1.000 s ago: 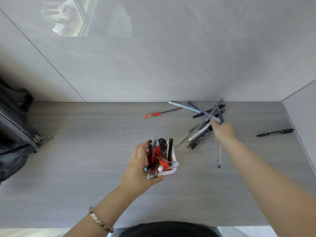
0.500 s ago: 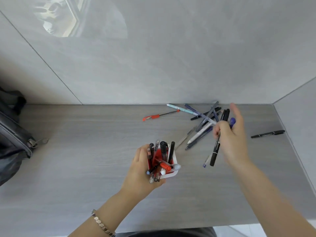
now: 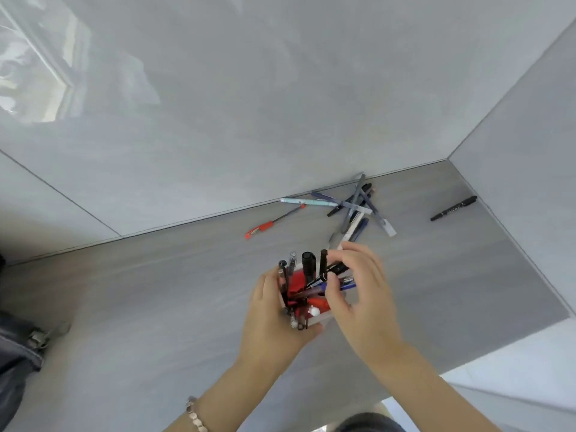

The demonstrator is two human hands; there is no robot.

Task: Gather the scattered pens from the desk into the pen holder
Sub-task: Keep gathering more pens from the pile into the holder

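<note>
A white pen holder (image 3: 321, 319) with a red inside stands mid-desk, packed with several pens. My left hand (image 3: 271, 325) wraps around its left side. My right hand (image 3: 361, 294) sits at the holder's right rim, fingers closed on a black marker (image 3: 327, 274) and a blue pen (image 3: 346, 285) whose tips point down into the holder. Behind, a pile of several pens (image 3: 355, 210) lies near the wall, with a light blue pen (image 3: 307, 201) and a red pen (image 3: 271, 224) to its left. A lone black marker (image 3: 453, 208) lies far right.
A dark bag (image 3: 15, 360) with a zipper pull rests at the left edge of the grey desk (image 3: 156, 291). Grey walls close the desk at the back and on the right. The desk's front edge runs along the lower right.
My right hand has carried the black marker and the blue pen from beside the pile to the holder. The view has tilted. My left hand has stayed on the holder.
</note>
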